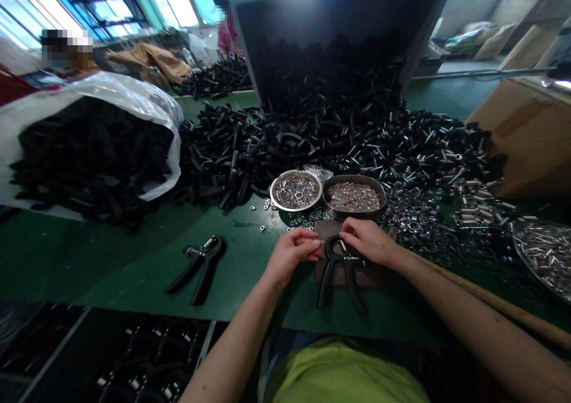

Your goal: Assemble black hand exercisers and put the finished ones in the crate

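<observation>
A black hand grip exerciser (329, 272) lies on a brown block (375, 277) in front of me, its two handles pointing toward me and a small metal spring near its top. Fingers of my right hand (366, 240) are closed on its upper right side by the spring. Just left of its curved top, my left hand (294, 252) has thumb and fingers pinched together; whatever is between them is too small to make out. Off to the left, a second hand grip exerciser (206, 270) rests on the green table (129, 260).
Behind the block stand a round dish (273, 203) and an oval tin (380, 203) of small metal parts. Black handles (312, 135) are heaped beyond, with a white bag (176, 153) left, a cardboard box (530, 135) right. A wooden stick (491, 299) lies beneath my right forearm.
</observation>
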`<state>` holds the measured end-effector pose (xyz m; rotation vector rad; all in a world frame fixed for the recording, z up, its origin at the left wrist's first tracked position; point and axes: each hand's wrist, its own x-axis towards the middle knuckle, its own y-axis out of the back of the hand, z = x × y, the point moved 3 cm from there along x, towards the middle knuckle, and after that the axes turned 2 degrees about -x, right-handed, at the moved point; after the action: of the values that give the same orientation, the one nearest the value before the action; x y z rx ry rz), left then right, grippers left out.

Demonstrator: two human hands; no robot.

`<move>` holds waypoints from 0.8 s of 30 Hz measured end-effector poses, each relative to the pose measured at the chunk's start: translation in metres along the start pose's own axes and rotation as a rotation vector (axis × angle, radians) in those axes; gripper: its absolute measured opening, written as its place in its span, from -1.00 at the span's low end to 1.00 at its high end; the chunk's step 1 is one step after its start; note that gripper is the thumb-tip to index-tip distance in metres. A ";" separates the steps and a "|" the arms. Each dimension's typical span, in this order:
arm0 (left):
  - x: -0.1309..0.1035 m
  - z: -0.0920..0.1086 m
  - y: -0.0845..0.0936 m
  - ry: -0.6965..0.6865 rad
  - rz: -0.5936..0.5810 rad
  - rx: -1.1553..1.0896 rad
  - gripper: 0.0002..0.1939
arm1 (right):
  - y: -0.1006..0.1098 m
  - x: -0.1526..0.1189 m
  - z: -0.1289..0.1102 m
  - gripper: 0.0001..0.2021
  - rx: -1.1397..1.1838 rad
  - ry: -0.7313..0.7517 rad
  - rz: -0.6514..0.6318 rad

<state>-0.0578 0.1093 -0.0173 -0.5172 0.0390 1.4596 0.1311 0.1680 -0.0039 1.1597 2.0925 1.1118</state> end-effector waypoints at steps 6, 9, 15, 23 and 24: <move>0.000 -0.008 -0.010 -0.093 -0.026 0.261 -0.80 | 0.003 -0.003 0.001 -0.84 -0.100 0.007 0.007; -0.001 -0.008 -0.019 -0.250 -0.007 0.575 -0.89 | 0.000 -0.003 -0.007 -0.87 -0.192 0.035 -0.001; -0.002 -0.007 -0.040 -0.463 -0.010 0.975 -0.93 | 0.000 -0.015 -0.012 -0.82 -0.314 0.106 0.005; -0.010 -0.015 -0.050 -0.687 -0.127 1.444 -0.79 | 0.031 -0.114 0.063 -0.76 -0.581 -0.148 0.222; -0.011 -0.017 -0.050 -0.700 -0.143 1.496 -0.78 | 0.029 -0.127 0.074 -0.74 -0.618 -0.172 0.223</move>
<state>-0.0066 0.0916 -0.0128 1.1685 0.4775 1.0318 0.2634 0.0992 -0.0151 1.1331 1.3588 1.5521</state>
